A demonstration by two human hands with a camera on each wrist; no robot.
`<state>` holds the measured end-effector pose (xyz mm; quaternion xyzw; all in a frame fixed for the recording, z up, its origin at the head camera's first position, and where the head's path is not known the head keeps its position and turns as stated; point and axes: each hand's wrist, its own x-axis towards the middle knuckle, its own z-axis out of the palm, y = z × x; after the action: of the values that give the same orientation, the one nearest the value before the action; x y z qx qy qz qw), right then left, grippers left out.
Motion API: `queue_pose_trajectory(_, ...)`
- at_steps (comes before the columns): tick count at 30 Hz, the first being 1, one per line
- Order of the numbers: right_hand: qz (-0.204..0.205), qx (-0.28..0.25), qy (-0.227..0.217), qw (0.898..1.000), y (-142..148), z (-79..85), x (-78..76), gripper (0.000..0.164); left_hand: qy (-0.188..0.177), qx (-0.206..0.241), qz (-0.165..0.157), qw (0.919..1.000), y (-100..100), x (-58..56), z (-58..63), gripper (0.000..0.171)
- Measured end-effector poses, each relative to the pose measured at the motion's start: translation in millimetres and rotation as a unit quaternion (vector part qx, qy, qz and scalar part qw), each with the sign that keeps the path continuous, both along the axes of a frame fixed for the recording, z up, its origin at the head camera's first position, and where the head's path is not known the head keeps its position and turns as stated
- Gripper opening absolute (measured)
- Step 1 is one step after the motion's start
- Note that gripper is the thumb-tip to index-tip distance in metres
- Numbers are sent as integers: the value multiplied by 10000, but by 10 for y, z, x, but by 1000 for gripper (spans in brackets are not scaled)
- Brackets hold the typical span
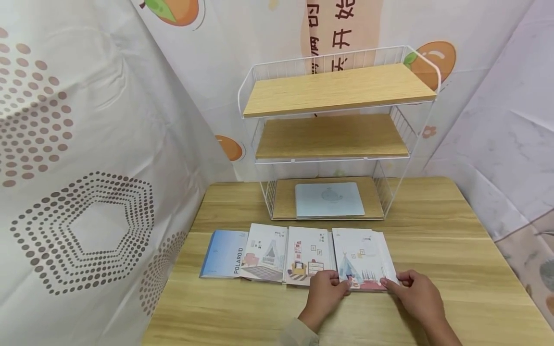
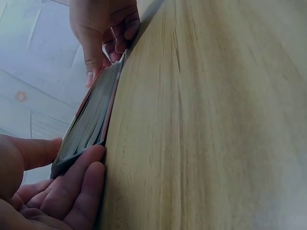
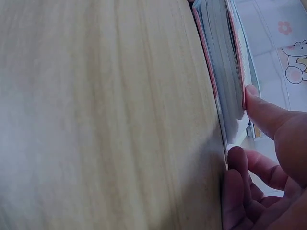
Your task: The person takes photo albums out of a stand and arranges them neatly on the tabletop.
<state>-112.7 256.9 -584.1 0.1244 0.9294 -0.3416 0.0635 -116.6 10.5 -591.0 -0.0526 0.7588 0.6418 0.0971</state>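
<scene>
A small picture-covered book with a blue tent drawing lies at the right end of a row on the table. My left hand grips its near left corner, thumb on the cover; in the left wrist view the fingers curl at its lower edge. At the near right corner my right hand holds it too, with the thumb against the cover in the right wrist view. Thick page edges face me. Left of it lie a book with a room drawing, another with an armchair, and a blue POLAROID book.
Behind the row stands a white wire rack with three wooden shelves, the top one highest. On its bottom shelf lies a pale blue book with a whale drawing. Printed curtains hang around the wooden table.
</scene>
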Motion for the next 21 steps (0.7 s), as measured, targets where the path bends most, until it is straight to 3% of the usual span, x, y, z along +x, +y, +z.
queue_pose_trajectory(10,62,163,137,9998,-23,-36,21,73,365,-1006,83,9942,-16,53,19,19)
queue_pose_trajectory(14,127,233,79,9996,-29,-43,20,74,436,-1262,-35,9910,-29,73,33,20)
queue_pose_trajectory(17,146,253,67,9996,-30,-42,23,75,511,-1515,-193,9870,-41,82,43,12)
queue_pose_trajectory(21,188,269,112,9994,-31,-38,24,76,714,-2053,-368,9754,-62,85,62,29)
